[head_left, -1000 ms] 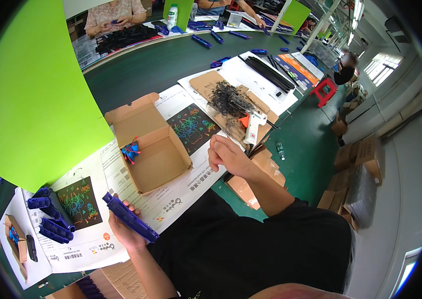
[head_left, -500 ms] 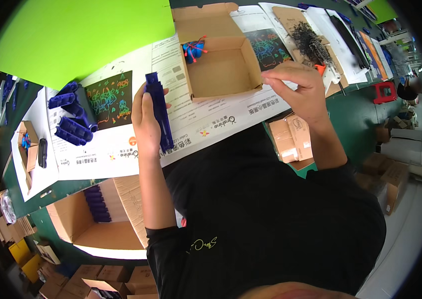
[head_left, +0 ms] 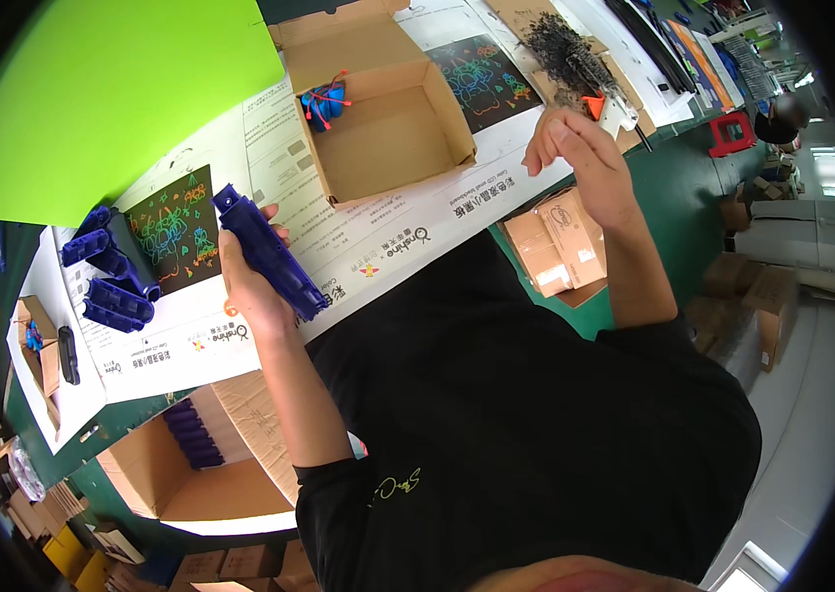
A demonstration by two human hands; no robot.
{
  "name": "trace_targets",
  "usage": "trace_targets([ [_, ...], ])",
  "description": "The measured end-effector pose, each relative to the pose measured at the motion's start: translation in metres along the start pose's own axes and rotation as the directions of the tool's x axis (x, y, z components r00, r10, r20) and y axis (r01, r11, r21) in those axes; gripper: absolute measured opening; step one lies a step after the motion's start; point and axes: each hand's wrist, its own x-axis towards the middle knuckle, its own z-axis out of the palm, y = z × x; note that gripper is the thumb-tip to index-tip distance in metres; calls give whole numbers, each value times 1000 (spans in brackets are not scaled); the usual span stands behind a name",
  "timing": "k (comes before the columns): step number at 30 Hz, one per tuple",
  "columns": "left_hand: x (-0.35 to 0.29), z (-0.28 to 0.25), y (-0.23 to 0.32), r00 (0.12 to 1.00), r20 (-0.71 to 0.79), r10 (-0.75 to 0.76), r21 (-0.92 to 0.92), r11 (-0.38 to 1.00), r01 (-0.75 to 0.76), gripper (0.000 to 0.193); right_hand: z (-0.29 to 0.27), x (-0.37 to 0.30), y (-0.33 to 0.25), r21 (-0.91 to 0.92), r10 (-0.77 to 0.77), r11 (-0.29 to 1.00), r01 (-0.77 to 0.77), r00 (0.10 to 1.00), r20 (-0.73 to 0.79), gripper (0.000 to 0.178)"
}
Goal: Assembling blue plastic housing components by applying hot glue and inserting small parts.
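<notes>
My left hand [head_left: 255, 288] is closed around a long dark blue plastic housing [head_left: 274, 252], holding it tilted above the printed paper sheets. The fingers of my right hand [head_left: 580, 158] are drawn together, and whatever they may pinch is too small to make out. That hand hovers right of an open cardboard box [head_left: 388, 138], close to a white tool [head_left: 620, 116] with an orange part. Beyond it lies a heap of small black parts [head_left: 566, 54] on cardboard. Inside the open box, blue pieces with red wire ends [head_left: 325, 103] sit in the left corner.
Several more dark blue housings [head_left: 112, 286] lie on the left of the table. A bright green board [head_left: 121, 99] covers the far left. Below the table edge stand a carton with blue housings [head_left: 225, 488] and a carton of smaller boxes [head_left: 561, 242]. A red stool [head_left: 730, 133] is farther right.
My right hand has moved away from the open box's corner, toward the white tool. The blue housing in my left hand has turned and tilted more. The whole view has shifted.
</notes>
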Motion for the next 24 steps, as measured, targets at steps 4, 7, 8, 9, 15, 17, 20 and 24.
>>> trace_targets([
  [4,-3,8,0,999,17,47,123,991,-49,41,-1,-2,3,-108,-35,993,41,997,65,26],
  [7,-5,11,-1,997,1,80,161,984,-79,39,5,-2,-1,-236,-87,969,78,996,-28,12],
  [8,-6,12,-1,995,-2,95,182,979,-93,39,0,-2,2,-193,-92,978,83,995,-39,6],
  [9,-6,12,-2,996,-3,94,181,979,-91,39,-2,-3,5,-149,-96,985,88,994,-51,10],
  [15,-9,11,-2,995,3,104,214,971,-102,40,-7,-6,13,-148,-150,980,135,984,-95,9],
  [17,-9,11,-1,995,-3,104,215,971,-101,40,-9,-8,15,-156,-130,981,113,986,-103,9],
  [20,-8,9,-2,995,3,103,227,969,-101,40,-17,-15,23,-151,-103,985,83,986,-134,10],
  [24,-7,12,-1,995,9,102,241,965,-101,40,-24,-17,32,-93,-89,993,74,982,-168,12],
])
